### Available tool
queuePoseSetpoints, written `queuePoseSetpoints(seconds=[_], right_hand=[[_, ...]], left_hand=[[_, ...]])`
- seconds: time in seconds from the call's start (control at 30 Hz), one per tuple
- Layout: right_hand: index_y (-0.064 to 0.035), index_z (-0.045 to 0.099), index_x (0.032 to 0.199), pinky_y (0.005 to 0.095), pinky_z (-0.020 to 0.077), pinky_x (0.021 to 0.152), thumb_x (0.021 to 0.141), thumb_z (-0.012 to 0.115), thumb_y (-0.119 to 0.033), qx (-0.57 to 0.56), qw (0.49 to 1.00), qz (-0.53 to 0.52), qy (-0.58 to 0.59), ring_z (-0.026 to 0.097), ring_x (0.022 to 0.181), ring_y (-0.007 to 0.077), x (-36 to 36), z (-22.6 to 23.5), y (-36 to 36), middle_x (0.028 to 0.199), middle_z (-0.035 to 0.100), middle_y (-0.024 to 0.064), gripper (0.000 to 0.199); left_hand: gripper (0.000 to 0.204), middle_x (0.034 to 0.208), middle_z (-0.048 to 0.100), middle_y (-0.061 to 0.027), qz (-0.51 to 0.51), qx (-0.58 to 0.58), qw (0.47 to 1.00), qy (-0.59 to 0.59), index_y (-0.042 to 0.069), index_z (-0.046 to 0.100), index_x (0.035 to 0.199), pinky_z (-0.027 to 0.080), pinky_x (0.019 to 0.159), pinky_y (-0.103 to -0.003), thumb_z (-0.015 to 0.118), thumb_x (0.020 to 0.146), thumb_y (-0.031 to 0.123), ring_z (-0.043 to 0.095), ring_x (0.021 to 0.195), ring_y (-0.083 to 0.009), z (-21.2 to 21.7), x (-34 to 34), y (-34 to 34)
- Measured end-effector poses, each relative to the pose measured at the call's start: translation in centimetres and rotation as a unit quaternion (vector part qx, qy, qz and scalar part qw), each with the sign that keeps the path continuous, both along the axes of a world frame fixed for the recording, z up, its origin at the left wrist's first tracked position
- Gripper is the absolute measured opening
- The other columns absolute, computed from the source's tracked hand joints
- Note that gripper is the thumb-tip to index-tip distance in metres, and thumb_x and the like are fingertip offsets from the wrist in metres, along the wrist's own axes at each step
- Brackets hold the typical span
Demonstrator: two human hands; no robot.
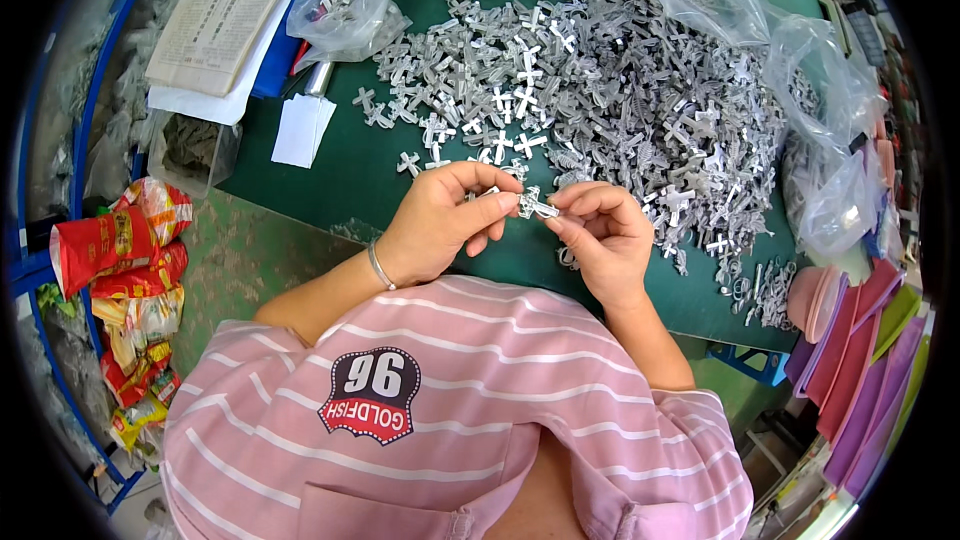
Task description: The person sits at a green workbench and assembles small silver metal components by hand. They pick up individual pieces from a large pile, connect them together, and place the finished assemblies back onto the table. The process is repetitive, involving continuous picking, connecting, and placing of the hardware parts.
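Both hands meet in front of me at the near edge of the green table (335,205). My left hand (445,215) pinches one side of a small silver cross-shaped metal piece (531,204) between thumb and forefinger. At its other end, my right hand (607,240) closes thumb and fingertips on the same piece. Just beyond the hands spreads a large heap of similar silver cross pieces (640,90), and a few loose crosses (410,163) lie beside my left hand.
Clear plastic bags (830,130) border the heap at the right; another small bag (345,10) sits at the upper left near papers (225,10) and white cards (304,130). Small metal rings and parts (765,290) lie at right. Colourful snack packets (125,250) hang on a blue rack at left.
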State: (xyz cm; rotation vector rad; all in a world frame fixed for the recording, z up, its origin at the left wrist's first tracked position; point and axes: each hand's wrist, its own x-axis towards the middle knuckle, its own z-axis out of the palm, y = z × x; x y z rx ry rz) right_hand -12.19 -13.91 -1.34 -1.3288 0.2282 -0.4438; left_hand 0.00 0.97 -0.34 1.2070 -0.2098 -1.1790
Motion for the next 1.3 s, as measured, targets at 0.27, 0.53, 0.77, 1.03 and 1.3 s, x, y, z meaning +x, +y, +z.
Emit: queuePoseSetpoints(seconds=[0.27,0.53,0.77,1.03,1.3], right_hand=[[0.0022,0.052,0.087,0.0229,0.0473,0.070,0.074,0.058,0.014,-0.044,0.999,0.014,-0.018,0.057,0.080,0.0133,0.1,-0.2,0.0,0.096,0.057,0.0139,0.019],[0.0023,0.054,0.089,0.0231,0.0482,0.071,0.079,0.053,0.009,-0.045,0.995,-0.070,0.056,0.058,0.084,0.0142,0.3,-0.5,-0.4,0.104,0.053,0.0125,0.012],[0.0001,0.057,0.082,0.0215,0.0457,0.059,0.076,0.057,0.006,-0.258,0.960,-0.066,0.082,0.056,0.073,0.0122,1.2,0.5,-0.6,0.089,0.057,0.0089,0.009],[-0.0013,0.059,0.088,0.0349,0.0476,0.066,0.068,0.060,0.004,-0.559,0.827,-0.004,0.065,0.057,0.077,0.0308,4.1,-0.5,0.6,0.090,0.057,0.0119,0.021],[0.0008,0.057,0.082,0.0261,0.0507,0.060,0.070,0.063,0.009,-0.354,0.934,-0.026,0.028,0.059,0.075,0.0201,3.3,-0.1,0.0,0.085,0.057,0.0098,0.016]], left_hand=[[0.014,0.076,0.056,-0.0044,-0.015,-0.001,1.000,-0.010,-0.001,0.057,0.094,0.032,0.040,-0.016,0.057,0.083,0.007,0.044,0.053,-0.0041,0.5,0.2,0.1],[0.011,0.076,0.062,-0.0021,0.353,0.047,0.727,-0.587,0.001,0.063,0.084,0.044,0.066,-0.023,0.064,0.076,0.008,0.055,0.071,-0.0083,4.5,9.4,1.3],[0.014,0.080,0.063,-0.0023,0.314,0.091,0.780,-0.533,0.000,0.065,0.090,0.044,0.067,-0.021,0.062,0.079,0.009,0.055,0.072,-0.0077,3.5,13.3,3.7],[0.010,0.072,0.057,0.0033,0.130,-0.004,0.926,-0.354,0.004,0.061,0.091,0.029,0.044,-0.013,0.056,0.082,0.007,0.038,0.051,0.0011,1.0,5.0,0.2],[0.025,0.081,0.059,-0.0030,0.008,0.045,0.981,-0.191,-0.001,0.053,0.104,0.038,0.051,-0.015,0.059,0.081,0.004,0.048,0.062,-0.0018,-0.1,0.9,0.5]])
